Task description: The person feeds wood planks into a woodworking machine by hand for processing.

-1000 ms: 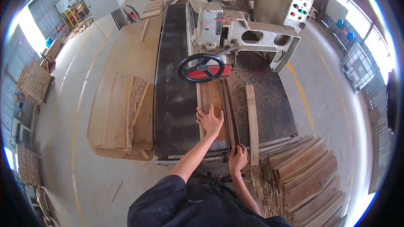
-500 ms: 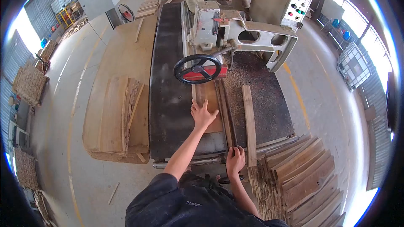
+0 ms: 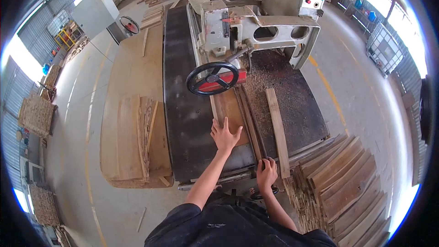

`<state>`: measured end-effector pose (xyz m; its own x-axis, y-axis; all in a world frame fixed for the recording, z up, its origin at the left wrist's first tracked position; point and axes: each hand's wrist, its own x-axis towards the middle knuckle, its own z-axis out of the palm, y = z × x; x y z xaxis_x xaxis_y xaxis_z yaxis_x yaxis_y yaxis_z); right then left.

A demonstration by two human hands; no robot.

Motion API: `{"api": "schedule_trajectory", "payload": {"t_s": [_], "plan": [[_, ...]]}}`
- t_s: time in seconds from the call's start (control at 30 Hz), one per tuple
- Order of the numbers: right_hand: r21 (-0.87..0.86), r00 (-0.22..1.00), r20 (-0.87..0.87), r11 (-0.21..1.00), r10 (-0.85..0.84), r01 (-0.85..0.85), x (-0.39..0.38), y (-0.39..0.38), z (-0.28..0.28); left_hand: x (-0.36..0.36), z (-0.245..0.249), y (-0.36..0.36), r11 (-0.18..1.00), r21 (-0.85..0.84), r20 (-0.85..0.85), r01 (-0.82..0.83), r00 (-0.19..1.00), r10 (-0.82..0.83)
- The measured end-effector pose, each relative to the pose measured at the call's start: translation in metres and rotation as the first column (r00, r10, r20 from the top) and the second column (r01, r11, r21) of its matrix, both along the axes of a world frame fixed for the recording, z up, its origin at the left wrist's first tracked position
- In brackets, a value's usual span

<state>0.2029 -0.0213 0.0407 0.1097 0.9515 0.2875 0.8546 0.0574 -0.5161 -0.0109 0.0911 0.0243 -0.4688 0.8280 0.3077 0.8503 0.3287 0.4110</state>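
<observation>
Nearest, the right hand (image 3: 267,174) curls at the end of the dark strip (image 3: 250,121), whether clamped I cannot tell; further, the left hand (image 3: 226,137) spreads fingers apart on the wooden board (image 3: 231,106), probably stiff, light, best held by edges, near the black handwheel (image 3: 212,78)

Yellow-lined floor (image 3: 71,155), corrugated wall (image 3: 34,29)

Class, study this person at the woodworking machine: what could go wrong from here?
1. The bare left hand, spread over a flat brown wooden board, could be drawn toward the grey metal machine head.
2. Brown wood chips on the flat black machine table might jam the board.
3. The long pale wooden strip near the bare right hand might get knocked off.
</observation>
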Motion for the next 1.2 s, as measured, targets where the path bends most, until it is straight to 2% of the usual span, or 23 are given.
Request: {"api": "schedule_trajectory", "payload": {"t_s": [0.07, 0.27, 0.4, 0.5, 0.57, 0.6, 0.7, 0.73, 0.8, 0.9, 1.0, 1.13, 1.2], "plan": [[0.03, 1.0, -0.002, 1.0, 0.007, -0.007, 0.0, 0.0, 0.0, 0.0, 0.006, -0.002, 0.997, -0.075, 0.003, 0.037, 0.999, -0.037], [0.019, 1.0, 0.013, 1.0, 0.003, -0.003, 0.0, -0.001, 0.002, -0.001, 0.01, -0.002, 0.985, -0.156, 0.052, 0.077, 0.996, -0.07], [-0.042, 0.999, -0.037, 0.999, -0.015, 0.013, -0.001, -0.002, 0.004, -0.001, 0.009, 0.0, 0.982, -0.176, 0.074, 0.065, 0.996, -0.052], [-0.064, 0.999, -0.031, 0.998, -0.009, 0.007, -0.001, 0.001, 0.003, 0.001, 0.017, 0.003, 0.965, -0.262, 0.086, 0.03, 0.996, -0.008], [0.006, 1.0, 0.026, 1.0, 0.003, -0.003, 0.0, 0.0, 0.003, 0.008, 0.02, 0.0, 0.975, -0.221, 0.162, -0.028, 0.985, 0.065], [-0.023, 0.999, 0.037, 1.0, -0.005, 0.006, 0.001, -0.004, 0.001, 0.015, 0.014, -0.007, 0.968, -0.25, 0.171, -0.017, 0.983, 0.061], [-0.002, 1.0, 0.027, 1.0, 0.01, -0.01, 0.001, 0.001, -0.001, 0.036, 0.004, -0.012, 0.985, -0.093, 0.039, -0.145, 0.988, 0.149], [-0.019, 0.999, 0.035, 1.0, 0.008, -0.007, 0.001, 0.001, -0.001, 0.042, 0.0, -0.012, 0.984, -0.111, 0.045, -0.141, 0.988, 0.147], [-0.002, 1.0, 0.004, 1.0, 0.018, -0.018, 0.001, 0.002, 0.0, 0.05, -0.005, -0.011, 0.981, 0.045, -0.102, -0.188, 0.976, 0.192], [-0.039, 1.0, 0.011, 0.999, 0.006, -0.005, 0.0, 0.002, 0.002, 0.05, -0.005, -0.009, 0.978, 0.096, -0.102, -0.186, 0.975, 0.196], [-0.05, 1.0, 0.004, 0.999, 0.001, -0.001, -0.001, 0.004, 0.003, 0.05, 0.003, -0.004, 0.979, -0.003, -0.094, -0.205, 0.974, 0.204], [-0.092, 1.0, 0.001, 0.996, 0.0, 0.0, -0.004, 0.004, 0.009, 0.038, 0.003, 0.01, 0.98, -0.01, -0.088, -0.198, 0.977, 0.196], [-0.091, 1.0, 0.014, 0.996, 0.023, -0.022, -0.003, 0.004, 0.013, 0.027, 0.002, 0.033, 0.979, 0.04, -0.1, -0.199, 0.974, 0.202]]}}
